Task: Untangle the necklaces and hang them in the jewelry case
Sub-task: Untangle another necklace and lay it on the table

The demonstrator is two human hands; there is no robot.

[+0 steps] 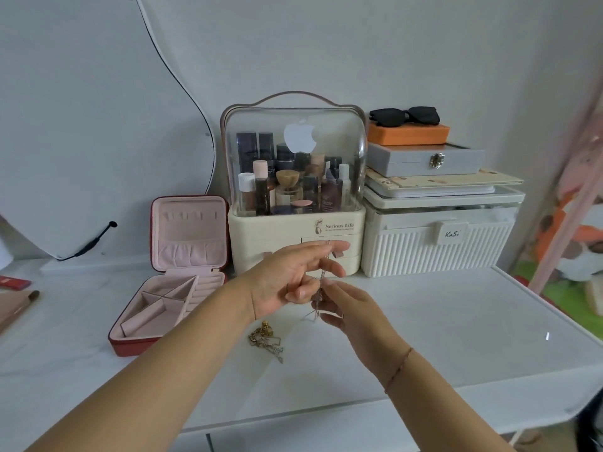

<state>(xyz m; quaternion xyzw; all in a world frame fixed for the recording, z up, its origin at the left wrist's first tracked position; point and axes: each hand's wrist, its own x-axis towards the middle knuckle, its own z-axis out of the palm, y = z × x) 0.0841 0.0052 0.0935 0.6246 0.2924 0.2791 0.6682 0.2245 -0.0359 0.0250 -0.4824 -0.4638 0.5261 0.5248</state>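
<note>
"Serious Life" organizer (pixel 261 230), "KaSi" box (pixel 408 252)

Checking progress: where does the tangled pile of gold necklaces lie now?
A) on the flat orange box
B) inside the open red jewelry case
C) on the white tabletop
C: the tangled pile of gold necklaces lies on the white tabletop, beside the open red jewelry case.

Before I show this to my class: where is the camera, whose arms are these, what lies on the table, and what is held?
No machine here: a person wears one camera on the head, looking down at their own arms. The left hand and right hand hold a thin silver chain up between them. On the white table lies a tangle of gold necklaces; to its left sits an open red jewelry case, pink inside.
</note>
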